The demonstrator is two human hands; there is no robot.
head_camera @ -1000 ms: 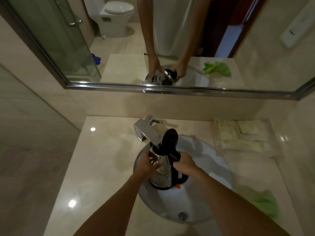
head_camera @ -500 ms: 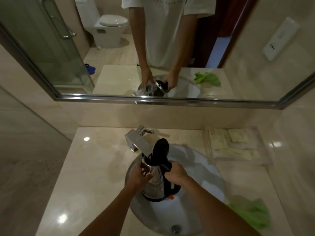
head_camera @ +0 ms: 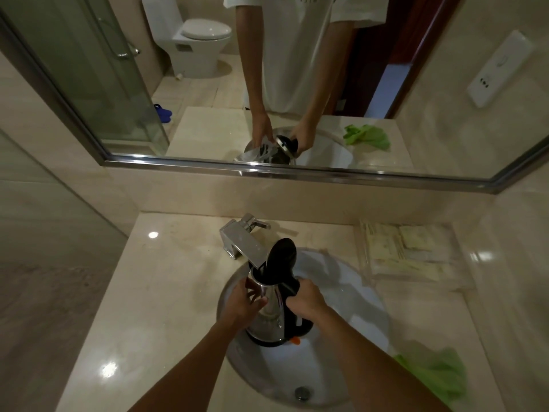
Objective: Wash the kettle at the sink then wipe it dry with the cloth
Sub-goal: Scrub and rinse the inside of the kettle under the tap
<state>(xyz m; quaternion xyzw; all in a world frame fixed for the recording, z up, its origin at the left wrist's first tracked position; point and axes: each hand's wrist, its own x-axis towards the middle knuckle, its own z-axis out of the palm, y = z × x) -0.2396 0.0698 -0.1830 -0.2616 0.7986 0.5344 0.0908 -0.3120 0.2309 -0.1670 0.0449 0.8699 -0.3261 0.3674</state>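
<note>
A steel kettle (head_camera: 269, 318) with a black handle and raised black lid (head_camera: 282, 255) stands tilted over the white sink (head_camera: 350, 295), its open mouth under the chrome faucet (head_camera: 242, 242). My right hand (head_camera: 307, 300) grips the black handle. My left hand (head_camera: 245, 298) rests on the steel body near the rim, fingers curved round it. A green cloth (head_camera: 436, 376) lies crumpled on the counter right of the sink.
A clear tray of sachets (head_camera: 407, 251) sits at the counter's back right. The sink drain (head_camera: 302, 393) lies near the front. A mirror (head_camera: 267, 84) above the counter reflects the person and the room. A glass shower wall stands on the left.
The camera view has tipped upward a little, so everything sits lower in frame. Both hands keep the same hold on the kettle under the faucet.
</note>
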